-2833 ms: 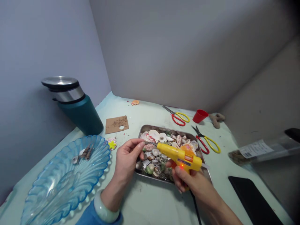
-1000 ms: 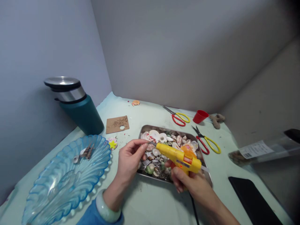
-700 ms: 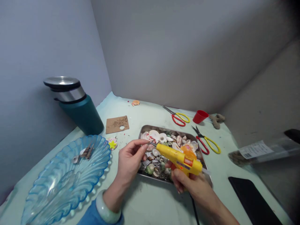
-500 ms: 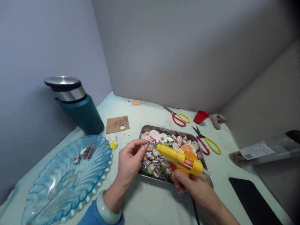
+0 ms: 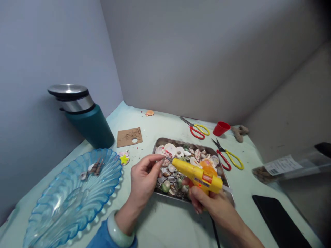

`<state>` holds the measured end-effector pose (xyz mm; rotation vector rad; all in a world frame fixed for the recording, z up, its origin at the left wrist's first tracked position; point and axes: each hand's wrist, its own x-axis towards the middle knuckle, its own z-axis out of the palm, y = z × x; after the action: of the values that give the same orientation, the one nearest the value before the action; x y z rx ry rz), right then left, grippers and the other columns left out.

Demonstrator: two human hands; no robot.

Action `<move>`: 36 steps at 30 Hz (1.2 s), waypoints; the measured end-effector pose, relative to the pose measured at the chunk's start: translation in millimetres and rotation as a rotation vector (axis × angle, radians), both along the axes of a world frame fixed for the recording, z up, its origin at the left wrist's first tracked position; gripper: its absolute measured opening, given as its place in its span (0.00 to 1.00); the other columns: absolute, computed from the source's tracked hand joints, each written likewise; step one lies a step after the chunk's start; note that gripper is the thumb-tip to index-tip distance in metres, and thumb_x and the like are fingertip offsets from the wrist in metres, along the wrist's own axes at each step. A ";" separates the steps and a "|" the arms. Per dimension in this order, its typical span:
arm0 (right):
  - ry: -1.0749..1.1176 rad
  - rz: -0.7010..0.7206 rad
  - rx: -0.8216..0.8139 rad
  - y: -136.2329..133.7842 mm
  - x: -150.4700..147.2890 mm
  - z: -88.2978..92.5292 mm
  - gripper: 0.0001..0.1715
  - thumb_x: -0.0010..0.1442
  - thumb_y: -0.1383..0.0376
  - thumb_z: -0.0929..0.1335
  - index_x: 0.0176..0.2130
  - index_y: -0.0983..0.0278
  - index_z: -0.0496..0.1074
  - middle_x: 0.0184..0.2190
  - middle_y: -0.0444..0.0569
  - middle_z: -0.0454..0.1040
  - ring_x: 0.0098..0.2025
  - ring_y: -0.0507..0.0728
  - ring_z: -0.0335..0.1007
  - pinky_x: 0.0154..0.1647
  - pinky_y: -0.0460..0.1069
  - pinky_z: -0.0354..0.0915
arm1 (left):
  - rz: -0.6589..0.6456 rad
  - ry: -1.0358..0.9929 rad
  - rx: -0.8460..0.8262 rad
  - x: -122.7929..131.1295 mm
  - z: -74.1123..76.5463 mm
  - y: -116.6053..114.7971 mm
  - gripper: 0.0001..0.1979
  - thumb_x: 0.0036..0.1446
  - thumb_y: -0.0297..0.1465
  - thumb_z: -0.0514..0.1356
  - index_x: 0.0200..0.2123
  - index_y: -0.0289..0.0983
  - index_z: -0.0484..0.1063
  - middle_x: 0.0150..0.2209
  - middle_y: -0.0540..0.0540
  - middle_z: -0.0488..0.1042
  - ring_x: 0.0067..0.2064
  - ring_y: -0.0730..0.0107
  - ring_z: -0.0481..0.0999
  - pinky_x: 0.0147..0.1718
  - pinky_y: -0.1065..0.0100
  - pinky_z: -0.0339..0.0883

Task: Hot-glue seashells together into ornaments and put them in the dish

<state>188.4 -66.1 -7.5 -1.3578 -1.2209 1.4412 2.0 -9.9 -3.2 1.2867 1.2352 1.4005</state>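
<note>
My right hand (image 5: 207,199) is wrapped round the handle of a yellow hot glue gun (image 5: 192,171), whose red light is lit. Its metal nozzle points left, right at the fingertips of my left hand (image 5: 146,175). Thumb and forefinger of that hand are pinched together; whatever lies between them is too small to make out. Beneath both hands is a metal tray (image 5: 178,141) filled with shells (image 5: 179,151) and small green and white pieces. An orange translucent piece (image 5: 207,166) lies among the shells, partly behind the glue gun.
At left stand a blue scalloped glass dish (image 5: 77,206) holding small shells and a teal bottle (image 5: 90,124). Behind lies a brown card (image 5: 129,137). Two pairs of scissors (image 5: 198,131), a red cup (image 5: 221,128), a clear bag (image 5: 289,168) and a black flat object (image 5: 280,220) are rightward.
Almost nothing differs. The glue gun and my hands hold nearly the same pose, with the nozzle still at my left fingertips; the whole view has shifted very slightly.
</note>
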 end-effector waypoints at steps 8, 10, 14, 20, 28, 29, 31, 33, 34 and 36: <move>-0.023 -0.011 -0.004 -0.9 1.3 0.5 0.32 0.54 0.44 0.67 0.40 0.70 0.74 0.17 0.42 0.63 0.18 0.48 0.56 0.21 0.46 0.55 | 0.012 -0.006 -0.038 -0.4 -4.5 1.2 0.07 0.52 0.33 0.63 0.35 0.37 0.77 0.20 0.53 0.71 0.20 0.79 0.66 0.20 0.77 0.59; -0.040 0.015 -0.005 -1.0 2.3 -0.8 0.32 0.55 0.44 0.67 0.41 0.70 0.74 0.17 0.42 0.63 0.19 0.48 0.56 0.21 0.47 0.55 | 0.012 -0.039 -0.070 -0.1 -4.0 1.9 0.08 0.52 0.33 0.63 0.34 0.36 0.76 0.19 0.53 0.69 0.19 0.79 0.65 0.18 0.77 0.58; -0.035 0.041 -0.003 -0.9 2.7 -2.7 0.33 0.55 0.44 0.66 0.42 0.70 0.73 0.18 0.42 0.63 0.19 0.49 0.56 0.22 0.47 0.55 | 0.010 -0.105 -0.115 0.7 -1.6 2.2 0.08 0.50 0.33 0.64 0.32 0.35 0.76 0.17 0.54 0.68 0.18 0.80 0.64 0.18 0.78 0.57; -0.010 0.011 -0.001 -1.1 2.5 -2.5 0.33 0.55 0.43 0.66 0.42 0.69 0.72 0.18 0.41 0.62 0.19 0.48 0.55 0.21 0.46 0.55 | -0.014 -0.203 -0.166 0.7 0.1 4.1 0.08 0.48 0.32 0.66 0.31 0.34 0.75 0.15 0.55 0.68 0.17 0.82 0.64 0.18 0.79 0.58; -0.060 0.078 -0.010 0.4 5.0 -3.1 0.33 0.56 0.43 0.65 0.44 0.69 0.72 0.18 0.41 0.62 0.20 0.49 0.56 0.22 0.47 0.56 | -0.026 -0.197 -0.173 -0.6 0.5 5.5 0.08 0.48 0.32 0.66 0.31 0.34 0.75 0.15 0.55 0.68 0.17 0.82 0.64 0.19 0.80 0.57; -0.048 0.071 -0.008 0.6 4.1 -2.5 0.33 0.56 0.43 0.65 0.44 0.69 0.72 0.18 0.41 0.62 0.19 0.49 0.56 0.22 0.47 0.56 | -0.027 -0.200 -0.175 -0.8 0.7 5.5 0.08 0.49 0.32 0.66 0.31 0.34 0.75 0.15 0.55 0.68 0.18 0.82 0.64 0.19 0.80 0.57; -0.035 0.033 0.002 0.9 2.6 -1.6 0.32 0.56 0.44 0.66 0.43 0.70 0.72 0.18 0.41 0.62 0.18 0.48 0.56 0.21 0.46 0.55 | -0.027 -0.209 -0.179 -1.1 1.0 5.6 0.08 0.50 0.32 0.65 0.32 0.34 0.75 0.15 0.55 0.67 0.18 0.82 0.63 0.19 0.80 0.57; -0.034 0.007 0.008 0.9 2.1 -1.4 0.32 0.56 0.44 0.66 0.42 0.70 0.72 0.18 0.41 0.63 0.18 0.48 0.56 0.20 0.46 0.55 | -0.025 -0.223 -0.186 -1.6 0.7 5.9 0.08 0.50 0.33 0.65 0.32 0.34 0.75 0.14 0.55 0.67 0.18 0.82 0.63 0.20 0.80 0.57; -0.037 0.008 0.007 1.0 2.3 -1.6 0.32 0.56 0.45 0.66 0.42 0.70 0.72 0.18 0.41 0.63 0.18 0.48 0.56 0.21 0.46 0.56 | -0.025 -0.229 -0.189 -1.8 0.4 6.2 0.08 0.51 0.33 0.65 0.32 0.34 0.75 0.14 0.55 0.67 0.18 0.82 0.63 0.20 0.80 0.57; -0.041 0.031 0.003 1.2 3.1 -2.0 0.32 0.57 0.45 0.65 0.43 0.70 0.72 0.18 0.41 0.63 0.19 0.48 0.56 0.21 0.46 0.56 | -0.027 -0.243 -0.190 -2.1 -0.9 6.8 0.08 0.51 0.33 0.65 0.32 0.34 0.74 0.14 0.55 0.67 0.18 0.82 0.63 0.20 0.79 0.57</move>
<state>191.5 -64.9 -9.6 -1.3779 -1.2748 1.4387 -0.2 -3.1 -4.2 0.9698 1.1492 1.3409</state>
